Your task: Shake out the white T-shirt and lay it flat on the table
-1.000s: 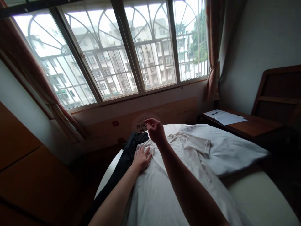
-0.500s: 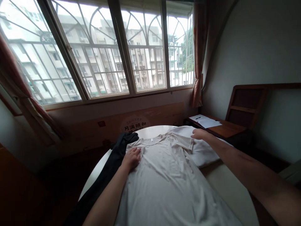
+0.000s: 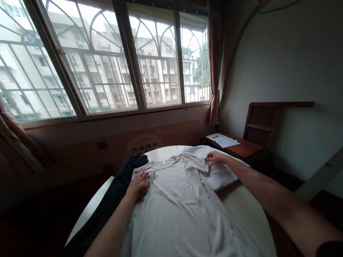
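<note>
A light, off-white T-shirt (image 3: pixel 174 207) lies spread face up, its neckline at the far end and a small label inside the collar. My left hand (image 3: pixel 138 186) rests on the shirt by the left sleeve, fingers lying fairly flat on the fabric. At the far right, my right hand (image 3: pixel 215 157) pinches the hem of the right sleeve between thumb and fingers. Under that sleeve is a folded white cloth item (image 3: pixel 222 177). A black garment (image 3: pixel 114 192) runs along the shirt's left side, partly behind my left arm.
Everything lies on a round white table (image 3: pixel 248 210). Beyond its far right edge stands a low wooden table (image 3: pixel 243 147) with papers (image 3: pixel 223 140) and a pen on it. Barred windows (image 3: pixel 158 64) and a curtain (image 3: pixel 214 71) line the far wall.
The view has turned slightly to the right, so everything appears further left. My right hand has come to the sleeve's hem and draws it a little outward; my left hand stays on the shirt.
</note>
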Tool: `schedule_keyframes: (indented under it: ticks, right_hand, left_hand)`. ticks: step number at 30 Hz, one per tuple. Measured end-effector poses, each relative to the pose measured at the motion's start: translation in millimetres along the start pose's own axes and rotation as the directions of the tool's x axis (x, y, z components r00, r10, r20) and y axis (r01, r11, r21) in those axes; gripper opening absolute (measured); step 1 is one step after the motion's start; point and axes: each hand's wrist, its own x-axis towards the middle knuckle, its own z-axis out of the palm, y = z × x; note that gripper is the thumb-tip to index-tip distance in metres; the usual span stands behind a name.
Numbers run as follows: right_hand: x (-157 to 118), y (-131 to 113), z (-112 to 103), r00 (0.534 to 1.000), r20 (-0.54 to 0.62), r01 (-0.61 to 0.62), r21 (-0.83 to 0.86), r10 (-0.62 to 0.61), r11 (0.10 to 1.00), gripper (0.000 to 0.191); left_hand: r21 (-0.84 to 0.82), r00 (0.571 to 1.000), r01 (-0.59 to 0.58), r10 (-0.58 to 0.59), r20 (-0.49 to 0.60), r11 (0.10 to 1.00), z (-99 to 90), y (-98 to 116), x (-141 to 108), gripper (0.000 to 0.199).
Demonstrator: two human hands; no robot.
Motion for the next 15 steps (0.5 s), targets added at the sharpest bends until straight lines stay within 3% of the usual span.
schedule_keyframes:
  ticks: [5, 8, 11, 15]
  right_hand:
    - [3, 2, 2, 0.999, -0.016, -0.028, 0.181, 0.032, 0.983, 0.014]
    - [4, 0, 0, 0.998, -0.014, -0.056, 0.356, 0.065, 0.933, 0.013]
    - [7, -2, -1, 0.996, 0.031, -0.09, 0.541, 0.088, 0.836, 0.012]
    - [15, -5, 0, 0.987, 0.088, -0.159, 0.692, 0.137, 0.704, 0.009]
  left_hand:
    - [0.02, 0.997, -0.027, 0.028, -0.073, 0.999, -12.9, 5, 1, 0.048]
    - [0.001, 0.988, -0.108, 0.107, -0.108, 0.994, -28.3, 25, 14, 0.049]
    - [-0.054, 0.977, -0.169, 0.16, -0.141, 0.984, -35.0, 72, 36, 0.047]
    - [-0.214, 0.961, -0.278, 0.268, -0.074, 0.936, -18.8, 158, 63, 0.036]
